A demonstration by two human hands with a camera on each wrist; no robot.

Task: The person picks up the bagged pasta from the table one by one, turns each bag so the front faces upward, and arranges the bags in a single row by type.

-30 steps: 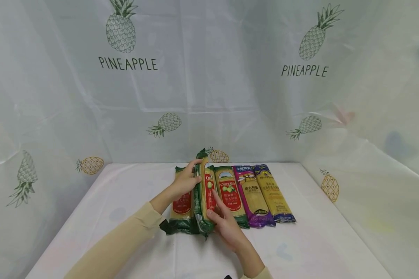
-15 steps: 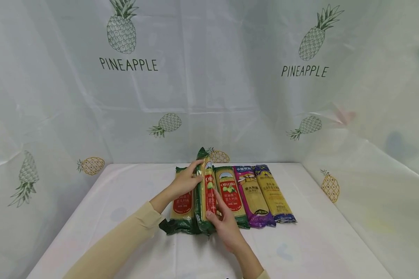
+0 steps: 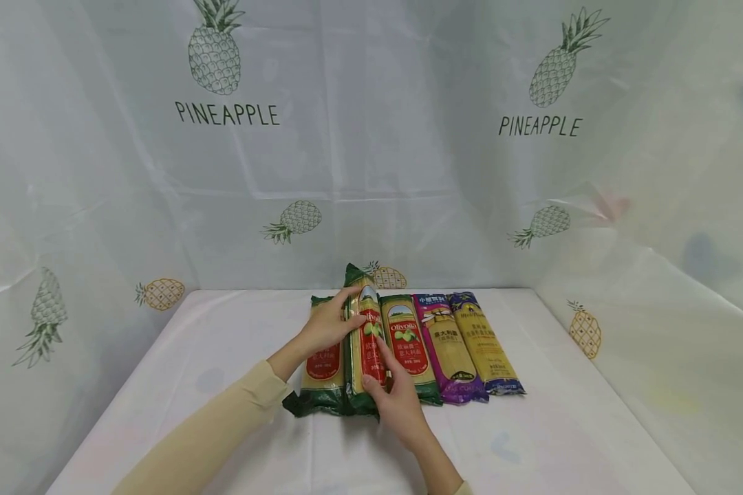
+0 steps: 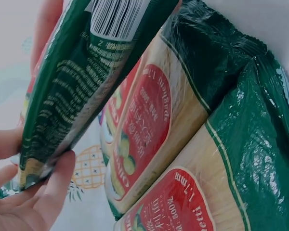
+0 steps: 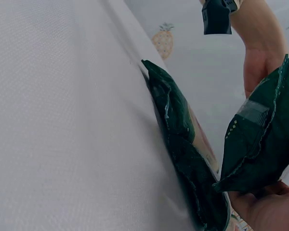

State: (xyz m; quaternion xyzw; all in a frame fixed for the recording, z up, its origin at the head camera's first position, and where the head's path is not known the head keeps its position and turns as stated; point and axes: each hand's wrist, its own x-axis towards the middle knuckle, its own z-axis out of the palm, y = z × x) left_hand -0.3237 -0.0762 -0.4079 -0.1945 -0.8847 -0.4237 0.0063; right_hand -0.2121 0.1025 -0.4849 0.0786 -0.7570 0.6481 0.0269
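Both hands hold a green-and-red spaghetti pack (image 3: 365, 337), tilted with its far end raised over the row of packs. My left hand (image 3: 331, 322) grips its upper part, thumb on the front; the left wrist view shows fingers (image 4: 60, 180) around the end of the pack's barcoded back (image 4: 82, 82). Lower down, my right hand (image 3: 399, 402) grips the right side, thumb on the front face. In the right wrist view, the pack's green near end (image 5: 255, 134) stands above the lying packs. Matching spaghetti packs lie at left (image 3: 322, 364) and right (image 3: 408, 344) of it.
A purple pasta pack (image 3: 448, 344) and a yellow-and-blue pasta pack (image 3: 486, 344) continue the row to the right. The packs lie on a white-covered table (image 3: 532, 440), with a pineapple-print curtain (image 3: 396, 165) behind and at the sides.
The held spaghetti pack has rolled so its red front shows more fully, and its far end has shifted slightly left. Both hands keep their hold; the other packs stay put.
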